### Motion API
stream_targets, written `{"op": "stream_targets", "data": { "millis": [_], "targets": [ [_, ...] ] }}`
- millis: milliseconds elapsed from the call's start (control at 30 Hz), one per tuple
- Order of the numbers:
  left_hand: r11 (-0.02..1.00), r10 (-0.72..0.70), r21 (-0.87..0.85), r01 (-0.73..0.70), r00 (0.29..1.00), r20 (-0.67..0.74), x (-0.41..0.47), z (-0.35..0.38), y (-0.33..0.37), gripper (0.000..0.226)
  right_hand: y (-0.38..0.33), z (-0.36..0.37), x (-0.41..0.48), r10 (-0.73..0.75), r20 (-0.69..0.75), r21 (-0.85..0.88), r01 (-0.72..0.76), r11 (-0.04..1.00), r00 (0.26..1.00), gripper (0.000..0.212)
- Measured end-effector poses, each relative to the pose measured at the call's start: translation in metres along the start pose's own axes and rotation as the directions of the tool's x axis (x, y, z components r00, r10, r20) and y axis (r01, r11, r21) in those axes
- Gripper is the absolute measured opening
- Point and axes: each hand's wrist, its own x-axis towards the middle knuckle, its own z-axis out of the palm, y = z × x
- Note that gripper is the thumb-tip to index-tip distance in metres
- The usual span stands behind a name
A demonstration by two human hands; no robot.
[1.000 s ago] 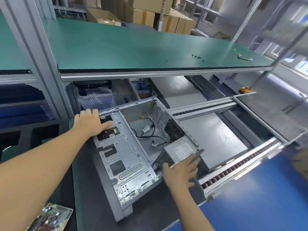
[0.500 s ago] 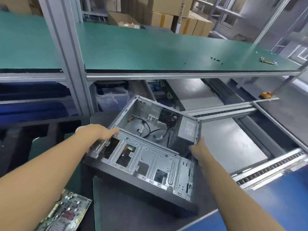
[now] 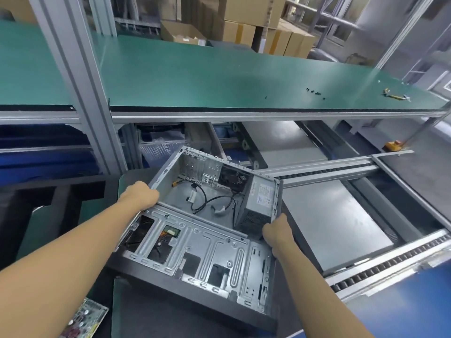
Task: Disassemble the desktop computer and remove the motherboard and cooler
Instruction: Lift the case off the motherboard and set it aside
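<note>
The open grey computer case [image 3: 210,254] is held up and tilted between my two hands. Its inside shows a bare metal floor, loose black cables [image 3: 207,201] and a grey power supply [image 3: 261,201] at the right. My left hand [image 3: 140,196] grips the case's left wall. My right hand [image 3: 277,231] grips the right wall just below the power supply. A green circuit board [image 3: 86,320] lies at the bottom left, partly cut off by the frame edge.
A green shelf [image 3: 219,76] runs above, with small black screws [image 3: 314,91] and a yellow tool [image 3: 395,95] on it. A grey roller conveyor [image 3: 341,228] lies to the right. Aluminium posts [image 3: 80,76] stand at the left, cardboard boxes [image 3: 256,23] behind.
The case was lying with my hands resting on it; both hands have taken hold of its side walls, lifted it and turned it clockwise toward me.
</note>
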Motion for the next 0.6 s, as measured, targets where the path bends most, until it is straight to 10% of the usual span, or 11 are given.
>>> {"op": "stream_targets", "data": {
  "millis": [300,600],
  "targets": [
    [0.979,-0.053,-0.204,0.005,0.972,-0.231,-0.017,-0.014,-0.023,0.026,-0.05,0.002,0.025,-0.289,0.022,0.066,0.287,0.956,0.957,0.039],
    [0.806,-0.013,-0.483,-0.341,0.806,-0.591,-0.046,-0.032,-0.021,0.009,-0.113,-0.004,0.027,-0.558,-0.07,0.318,0.549,0.773,0.827,0.073]
  ]
}}
